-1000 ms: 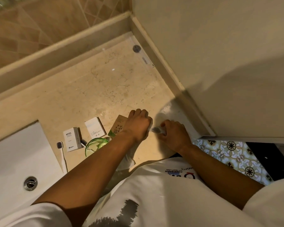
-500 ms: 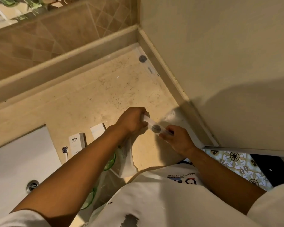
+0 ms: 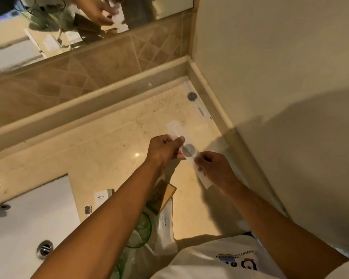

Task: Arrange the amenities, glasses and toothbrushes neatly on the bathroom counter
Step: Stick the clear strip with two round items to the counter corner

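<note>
Both hands hold a long white sachet with a grey round mark [image 3: 188,150] above the beige counter [image 3: 113,150]. My left hand [image 3: 163,149] pinches its upper part and my right hand [image 3: 214,168] grips its lower part. A second sachet of the same kind [image 3: 197,106] lies in the back right corner against the wall. Under my left forearm lie a white "HOTEL" box [image 3: 102,196], a toothbrush head [image 3: 87,209], a brown card packet [image 3: 162,195], a white pouch [image 3: 165,226] and a green glass [image 3: 141,232], each partly hidden.
A white sink [image 3: 28,222] with a metal drain [image 3: 44,249] is set into the counter at the lower left. A mirror [image 3: 69,23] above the tiled backsplash reflects the hands and items. A plain wall [image 3: 280,77] bounds the counter on the right.
Both hands have lifted the sachet off the counter and carried it up and away from me. The camera has tilted up, so the mirror now shows.
</note>
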Action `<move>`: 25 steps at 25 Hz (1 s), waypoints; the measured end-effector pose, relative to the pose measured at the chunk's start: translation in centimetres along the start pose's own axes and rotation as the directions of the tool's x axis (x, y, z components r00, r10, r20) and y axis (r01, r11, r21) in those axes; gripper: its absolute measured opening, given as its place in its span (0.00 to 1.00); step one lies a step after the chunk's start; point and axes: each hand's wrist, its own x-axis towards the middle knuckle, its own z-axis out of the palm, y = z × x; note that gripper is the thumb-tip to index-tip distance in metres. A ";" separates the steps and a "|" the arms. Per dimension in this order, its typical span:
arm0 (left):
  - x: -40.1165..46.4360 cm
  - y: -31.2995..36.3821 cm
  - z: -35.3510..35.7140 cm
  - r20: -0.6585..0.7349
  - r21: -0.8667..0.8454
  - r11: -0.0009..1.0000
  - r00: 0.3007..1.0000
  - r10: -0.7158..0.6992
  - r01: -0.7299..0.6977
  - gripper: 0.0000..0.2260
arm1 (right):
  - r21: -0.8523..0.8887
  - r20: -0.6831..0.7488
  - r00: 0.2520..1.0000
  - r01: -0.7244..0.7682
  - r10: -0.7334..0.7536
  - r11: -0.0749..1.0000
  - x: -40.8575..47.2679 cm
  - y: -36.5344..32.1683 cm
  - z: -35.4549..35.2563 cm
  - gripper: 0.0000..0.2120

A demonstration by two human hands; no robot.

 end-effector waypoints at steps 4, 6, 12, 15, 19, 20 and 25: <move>3.4 1.7 -0.5 -0.062 -0.041 0.999 0.998 -0.009 0.006 0.12 | 0.024 0.017 1.000 -0.017 0.017 1.000 3.5 -0.7 0.7 0.09; 5.7 2.7 -0.8 -0.085 -0.030 0.999 0.996 -0.028 0.025 0.11 | -0.043 0.001 1.000 0.009 -0.009 0.999 5.2 -0.7 0.8 0.09; 12.3 4.9 -0.4 -0.101 0.190 0.982 0.995 0.016 0.004 0.08 | -0.070 -0.076 0.996 0.041 -0.047 0.997 10.6 -1.0 1.7 0.08; 14.8 5.9 -0.2 -0.154 0.339 0.940 0.984 0.094 -0.037 0.08 | -0.272 -0.128 0.986 0.068 -0.106 0.960 13.2 -2.1 2.2 0.08; 16.0 6.1 0.4 -0.182 0.521 0.844 0.950 0.254 -0.125 0.07 | -0.512 -0.180 0.950 0.131 -0.255 0.849 14.9 -1.8 2.9 0.10; 16.2 6.0 0.4 -0.177 0.562 0.815 0.941 0.287 -0.143 0.07 | -0.536 -0.181 0.946 0.133 -0.268 0.833 15.2 -1.6 2.9 0.11; 15.5 3.6 -0.7 -0.010 0.830 0.459 0.816 0.579 -0.316 0.09 | -0.639 -0.243 0.875 0.181 -0.419 0.748 14.4 -1.0 3.0 0.18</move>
